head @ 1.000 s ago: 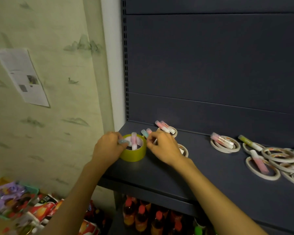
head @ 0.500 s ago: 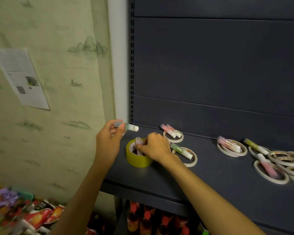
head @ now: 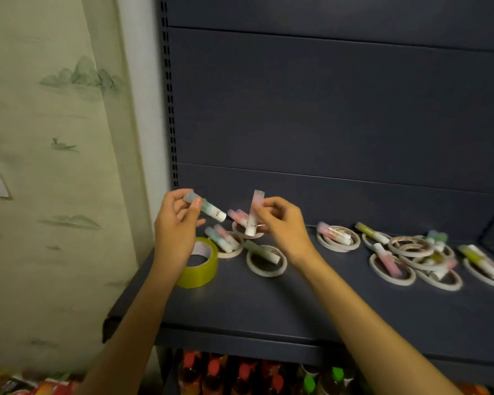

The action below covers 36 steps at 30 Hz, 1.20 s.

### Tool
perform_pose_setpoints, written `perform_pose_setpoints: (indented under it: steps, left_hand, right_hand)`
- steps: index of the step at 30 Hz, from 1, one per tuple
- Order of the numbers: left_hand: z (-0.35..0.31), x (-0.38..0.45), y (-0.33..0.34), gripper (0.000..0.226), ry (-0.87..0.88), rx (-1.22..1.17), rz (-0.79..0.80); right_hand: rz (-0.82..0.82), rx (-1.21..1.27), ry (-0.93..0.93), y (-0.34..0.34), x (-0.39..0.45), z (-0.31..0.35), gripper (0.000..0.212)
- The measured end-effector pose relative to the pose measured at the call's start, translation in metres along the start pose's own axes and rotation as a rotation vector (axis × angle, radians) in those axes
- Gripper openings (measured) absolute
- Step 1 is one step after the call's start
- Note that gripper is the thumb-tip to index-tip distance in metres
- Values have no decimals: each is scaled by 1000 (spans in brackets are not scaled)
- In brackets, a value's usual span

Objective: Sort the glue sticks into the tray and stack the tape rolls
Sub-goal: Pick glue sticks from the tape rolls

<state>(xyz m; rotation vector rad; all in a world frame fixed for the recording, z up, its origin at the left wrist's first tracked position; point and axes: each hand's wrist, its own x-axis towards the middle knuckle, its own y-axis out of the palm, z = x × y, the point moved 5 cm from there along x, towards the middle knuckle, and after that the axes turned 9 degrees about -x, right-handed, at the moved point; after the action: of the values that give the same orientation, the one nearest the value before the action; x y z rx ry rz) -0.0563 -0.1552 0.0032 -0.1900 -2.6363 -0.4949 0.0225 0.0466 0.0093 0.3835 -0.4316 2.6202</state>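
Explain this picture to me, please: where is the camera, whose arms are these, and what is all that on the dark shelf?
No machine here: a person wears a wide-angle camera on the head, so you look down along their own bare arms. The left hand pinches a greenish glue stick; the right hand holds a pinkish glue stick nearly upright. Below them, on the dark shelf, stands a fat yellow tape roll, its core empty now. Farther right lie thin white tape rolls, scattered or overlapping, most with glue sticks resting across them. Blurry bottles stand below the shelf.
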Motion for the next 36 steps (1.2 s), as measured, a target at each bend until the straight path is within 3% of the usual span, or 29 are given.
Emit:
perform_pose_setpoints:
  steps: [5, 15, 25, 36]
  left_hand:
    - [11, -31, 87, 14, -38, -26, 163]
    - [16, -157, 306, 15, -177, -138, 494]
    - [19, -294, 505, 17, -177, -136, 687]
    - [40, -350, 641, 15, -64, -13, 744]
  right_hand:
    - [-153, -26, 7, -98, -26, -13, 6]
    - [-374, -69, 68, -321, -123, -47, 21]
    - [-533, -107, 135, -549, -240, -87, 13]
    - [-612, -102, 172, -685, -278, -127, 8]
